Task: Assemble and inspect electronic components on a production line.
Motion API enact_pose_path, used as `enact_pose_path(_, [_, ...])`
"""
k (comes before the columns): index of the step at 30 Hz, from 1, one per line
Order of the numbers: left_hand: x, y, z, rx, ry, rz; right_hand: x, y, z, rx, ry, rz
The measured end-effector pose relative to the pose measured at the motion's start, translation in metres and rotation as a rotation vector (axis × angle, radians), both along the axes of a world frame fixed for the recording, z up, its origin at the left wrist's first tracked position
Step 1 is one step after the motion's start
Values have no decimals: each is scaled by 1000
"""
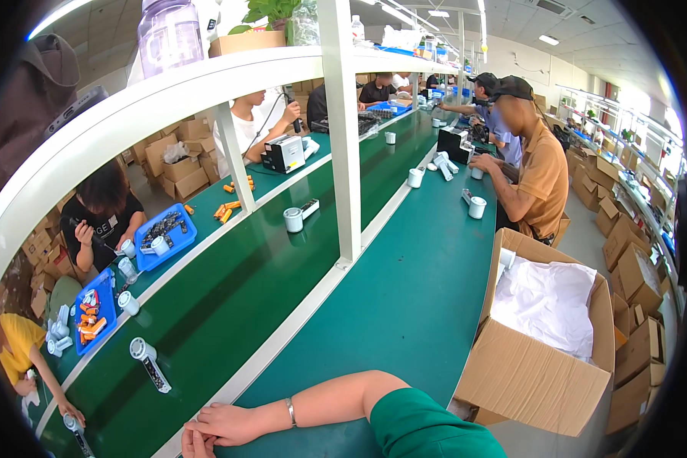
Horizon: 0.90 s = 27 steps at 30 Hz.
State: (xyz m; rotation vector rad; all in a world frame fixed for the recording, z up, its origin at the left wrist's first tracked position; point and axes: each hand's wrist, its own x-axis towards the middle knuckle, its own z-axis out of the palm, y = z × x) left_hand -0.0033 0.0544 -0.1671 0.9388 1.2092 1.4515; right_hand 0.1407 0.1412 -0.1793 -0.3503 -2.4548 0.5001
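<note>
Right hand (225,422) lies flat at bottom centre of frame on the green conveyor belt (404,305), fingers loosely extended toward the white centre divider (282,336), gripping nothing, silver bracelet (291,411) on the wrist. Left hand (193,443) only peeks in at the bottom edge just under the right one, touching it; can't tell whether it is open or closed, nothing visible in it. Nearest part is a white cylinder with a dark strip (149,362) lying lower left on the far belt, well apart from both hands; open cardboard box (542,366) with white bags (546,301) sits lower right.
</note>
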Motion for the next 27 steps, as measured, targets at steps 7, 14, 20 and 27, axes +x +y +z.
enact_pose_path(7, [0, 1, 1, -21, 21, 11, 2, -1, 3, -11, -18, 4])
enact_pose_path(14, [-2, 2, -4, 0, 49, 18, 2, -1, 3, -16, -6, 4])
enact_pose_path(20, [-3, 2, -6, 8, 21, 9, 1, 0, 3, -13, 2, 7])
enact_pose_path(27, [-3, 3, -7, 2, 4, 5, 1, 0, 0, -14, 30, 13])
